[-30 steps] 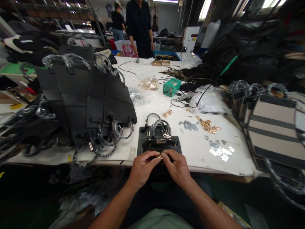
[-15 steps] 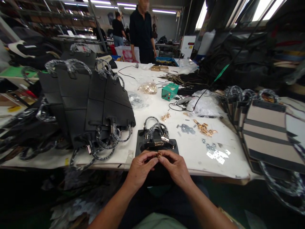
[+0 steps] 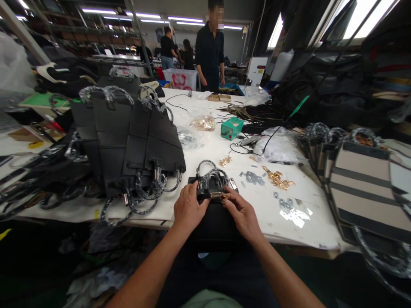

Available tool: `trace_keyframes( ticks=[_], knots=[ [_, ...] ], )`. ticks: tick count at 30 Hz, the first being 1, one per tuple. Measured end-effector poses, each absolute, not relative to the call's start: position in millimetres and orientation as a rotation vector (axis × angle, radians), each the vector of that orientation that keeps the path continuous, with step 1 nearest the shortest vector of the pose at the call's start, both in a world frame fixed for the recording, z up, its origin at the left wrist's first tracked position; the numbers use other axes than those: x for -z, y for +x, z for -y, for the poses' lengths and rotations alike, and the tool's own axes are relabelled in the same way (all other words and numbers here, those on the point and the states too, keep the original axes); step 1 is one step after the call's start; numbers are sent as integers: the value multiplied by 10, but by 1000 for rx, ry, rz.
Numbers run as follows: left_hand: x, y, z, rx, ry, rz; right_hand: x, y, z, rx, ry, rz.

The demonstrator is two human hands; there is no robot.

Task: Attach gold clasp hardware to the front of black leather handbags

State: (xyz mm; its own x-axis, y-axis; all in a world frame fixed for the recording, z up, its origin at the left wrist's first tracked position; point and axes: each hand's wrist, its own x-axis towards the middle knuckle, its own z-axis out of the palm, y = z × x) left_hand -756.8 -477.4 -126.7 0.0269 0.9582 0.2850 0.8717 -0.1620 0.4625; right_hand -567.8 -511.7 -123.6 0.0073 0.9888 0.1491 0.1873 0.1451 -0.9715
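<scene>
A small black handbag (image 3: 215, 222) lies at the table's near edge, its plastic-wrapped handles (image 3: 207, 169) pointing away from me. My left hand (image 3: 189, 207) grips the bag's top left edge, the thumb by a gold metal plate (image 3: 215, 194) on the strap. At the plate's right end, my right hand (image 3: 242, 214) pinches a small gold metal fitting (image 3: 224, 198) between thumb and fingers. The fitting's exact shape is too small to tell. A silvery tag-like piece (image 3: 233, 184) shows at the bag's right top corner.
Black bag pieces (image 3: 112, 141) are stacked left. Gold fittings (image 3: 278, 177) and flat metal plates (image 3: 253, 178) lie right of the bag. Beyond them are a green box (image 3: 231, 128) with a cord and a plastic bag (image 3: 278, 145). Beige-and-black panels (image 3: 359, 179) stand far right. A person (image 3: 210, 51) stands behind the table.
Both hands were together at the near side of the strap, around a gold fitting. Now they are apart: the left on the bag's left edge, the right with the fitting at the plate's right end.
</scene>
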Motion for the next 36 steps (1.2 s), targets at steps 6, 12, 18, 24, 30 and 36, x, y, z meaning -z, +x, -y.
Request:
trace_keyframes(
  ticks=[6,12,18,24,30,36],
  knots=[
    [1166,-7585,4783,-1097,1904,-1721,1222,-5587,5139,-789,-1328,1431],
    [1005,-7543,4870,-1306,796,-1232,1156,-5481,5155,-635,-1295,1661],
    [979,-7563,4918,-954,584,-935,1156,-5392,5158,-643,-1290,1784],
    [982,-7450,4963,-932,401,-766,1134,-5259,5140,-647,-1293,1841],
    [1108,-7421,4925,-794,228,-632,1155,-5204,5119,-652,-1297,1914],
    [1157,-7431,4911,-792,204,-602,1175,-5218,5087,-676,-1323,1927]
  ],
)
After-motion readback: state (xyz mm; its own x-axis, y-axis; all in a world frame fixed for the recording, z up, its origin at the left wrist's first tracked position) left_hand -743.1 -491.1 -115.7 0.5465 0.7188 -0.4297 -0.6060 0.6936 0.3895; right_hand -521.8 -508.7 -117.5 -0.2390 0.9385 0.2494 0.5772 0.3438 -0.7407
